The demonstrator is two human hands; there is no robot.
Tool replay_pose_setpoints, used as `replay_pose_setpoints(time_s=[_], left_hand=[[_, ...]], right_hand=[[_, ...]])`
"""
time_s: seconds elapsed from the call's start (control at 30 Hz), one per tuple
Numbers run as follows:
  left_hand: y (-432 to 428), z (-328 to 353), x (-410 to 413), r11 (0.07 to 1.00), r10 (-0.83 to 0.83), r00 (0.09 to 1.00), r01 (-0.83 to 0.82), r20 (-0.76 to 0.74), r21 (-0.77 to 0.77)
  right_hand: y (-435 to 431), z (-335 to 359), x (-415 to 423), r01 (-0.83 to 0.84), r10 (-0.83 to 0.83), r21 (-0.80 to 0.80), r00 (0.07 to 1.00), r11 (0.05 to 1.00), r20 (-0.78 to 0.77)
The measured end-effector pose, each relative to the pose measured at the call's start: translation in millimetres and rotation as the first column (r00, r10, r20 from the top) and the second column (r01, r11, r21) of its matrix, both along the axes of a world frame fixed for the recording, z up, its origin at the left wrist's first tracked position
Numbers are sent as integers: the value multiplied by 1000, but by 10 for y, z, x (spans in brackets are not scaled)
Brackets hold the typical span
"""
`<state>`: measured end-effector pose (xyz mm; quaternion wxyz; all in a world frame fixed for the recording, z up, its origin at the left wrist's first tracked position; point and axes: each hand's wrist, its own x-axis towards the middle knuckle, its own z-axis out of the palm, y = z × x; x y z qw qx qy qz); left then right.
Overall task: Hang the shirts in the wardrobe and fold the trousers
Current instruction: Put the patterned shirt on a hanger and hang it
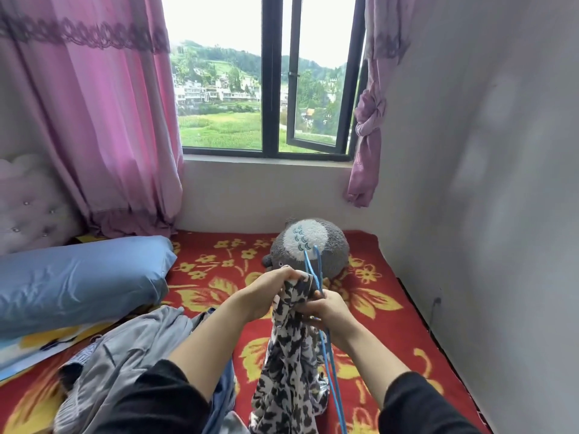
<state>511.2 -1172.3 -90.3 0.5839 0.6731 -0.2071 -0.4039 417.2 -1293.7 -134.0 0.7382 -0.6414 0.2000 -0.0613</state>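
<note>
1. Slippage is the risk: the thin blue hanger (327, 355) could slide out of the bunched patterned shirt (288, 355) if the collar is not spread over it.
2. Left hand (272, 292) grips the shirt's top; right hand (329, 311) pinches the hanger, possibly fabric too; the shirt hangs between them above the bed (391, 324).

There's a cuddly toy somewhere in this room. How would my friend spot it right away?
Look below the big window, down to the red flowered blanket. The plush toy lies at the blanket's far edge, against the wall. It is round, grey and fuzzy with a white patch, unlike the smooth blue pillow to its left.
</note>
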Motion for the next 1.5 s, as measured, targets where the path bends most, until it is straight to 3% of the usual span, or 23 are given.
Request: replay_pose_setpoints(time_s=[0.17, 0.3, 0.37, 0.43, 0.53, 0.7, 0.83, 0.97, 1.2, 1.37, 1.5], left_hand=[[139, -19, 34, 999, 27, 998, -28, -52, -26], [234, -239, 106, 967, 252, 962, -253, -103, -2], [306, -496, 68, 947, 297, 954, -291, -28, 136], [369, -829, -39, 925, 215, 977, -205, 6, 319], [365, -1229, -227, 869, 274, 943, -158, -190, 469], [135, -1655, -382, 899, 344, 791, -121, -506, 421], [-50, -1719, -308, 912, 359, 767, -168, -531, 374], [-160, -1777, -255, 905, 339, 820, -150, -462, 397], [-179, -1392, 354, 824, 566, 753, -535, -336, 189], [-151, -884, 560, 867, 492, 825, -492, -277, 75], [-132, -730, 552, 910, 406, 913, -407, 33, 82]], right_hand=[[-18, 100, 89, 151, -152, 37, 987, 988, 43], [-158, 230, 90, 178, -193, 123, 974, 976, 119], [-187, 291, 79, 161, -181, 138, 973, 977, 146], [-186, 340, 77, 138, -161, 148, 975, 979, 153], [-167, 384, 63, 123, -151, 180, 977, 976, 151], [-227, 436, -28, 83, -128, 259, 979, 962, 160], [-406, 459, -152, 71, -153, 364, 967, 929, 202], [-571, 495, -277, 114, -218, 395, 949, 912, 229], [-912, 281, -603, 372, -388, 165, 918, 913, 77], [-1035, -97, -653, 499, -504, -72, 860, 863, -78], [-1041, -247, -613, 376, -537, -543, 827, 751, -170]])
